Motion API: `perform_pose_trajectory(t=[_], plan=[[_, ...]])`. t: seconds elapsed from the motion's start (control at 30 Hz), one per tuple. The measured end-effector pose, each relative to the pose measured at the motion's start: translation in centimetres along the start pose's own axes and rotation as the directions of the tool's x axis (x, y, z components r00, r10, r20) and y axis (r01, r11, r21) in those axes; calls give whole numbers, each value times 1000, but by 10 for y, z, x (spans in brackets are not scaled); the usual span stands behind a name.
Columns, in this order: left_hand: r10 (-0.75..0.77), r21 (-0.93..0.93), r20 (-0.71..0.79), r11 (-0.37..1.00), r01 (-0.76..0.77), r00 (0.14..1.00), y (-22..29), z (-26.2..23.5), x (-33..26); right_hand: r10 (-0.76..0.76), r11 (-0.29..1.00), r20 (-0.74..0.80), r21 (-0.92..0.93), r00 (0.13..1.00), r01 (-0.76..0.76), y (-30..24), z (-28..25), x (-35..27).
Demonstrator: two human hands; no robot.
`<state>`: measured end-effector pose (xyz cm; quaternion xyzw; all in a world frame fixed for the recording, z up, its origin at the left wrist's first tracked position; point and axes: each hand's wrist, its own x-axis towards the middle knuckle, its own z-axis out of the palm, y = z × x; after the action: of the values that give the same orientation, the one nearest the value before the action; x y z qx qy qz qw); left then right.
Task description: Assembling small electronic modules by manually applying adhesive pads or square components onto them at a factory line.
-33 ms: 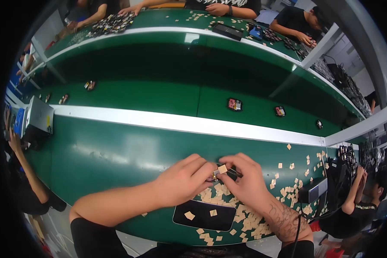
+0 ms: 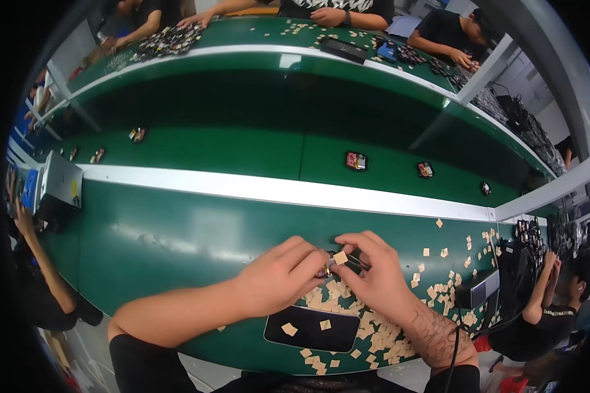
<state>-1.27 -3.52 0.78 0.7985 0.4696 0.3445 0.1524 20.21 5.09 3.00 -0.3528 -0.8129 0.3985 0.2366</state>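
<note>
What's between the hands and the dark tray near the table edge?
Head view: loose tan paper squares on the green table lie between the hands and the dark tray.

a green desk (image 2: 177, 242) curves below a white rail (image 2: 275, 190). beyond the rail, a green conveyor belt (image 2: 242, 154) carries small dark parts, one red-topped (image 2: 356, 160), another further right (image 2: 425, 169). a grey box (image 2: 59, 187) stands at the desk's left end. a black phone (image 2: 311, 327) lies at the near edge. other people work at the far desk (image 2: 255, 29).

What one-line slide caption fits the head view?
Left hand and right hand pinch a small dark part over tan paper squares on a green workbench.
</note>
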Motion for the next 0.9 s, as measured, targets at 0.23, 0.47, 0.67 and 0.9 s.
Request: perform_pose_trajectory(t=[0.23, 0.47, 0.67, 0.9], plan=[[200, 129, -190, 976, -178, 961, 12, 4, 4, 175, 877, 260, 398, 950, -271, 14, -11, -6], [272, 240, -198, 945, -222, 942, 16, 7, 3, 208, 733, 286, 588, 935, -343, 18, -2, -7], [286, 235, -198, 942, -238, 938, 14, 5, 6, 243, 718, 270, 596, 932, -360, 13, 5, -8], [257, 230, -215, 951, -207, 942, 16, 7, 5, 225, 686, 219, 657, 949, -314, 16, 10, -9]])
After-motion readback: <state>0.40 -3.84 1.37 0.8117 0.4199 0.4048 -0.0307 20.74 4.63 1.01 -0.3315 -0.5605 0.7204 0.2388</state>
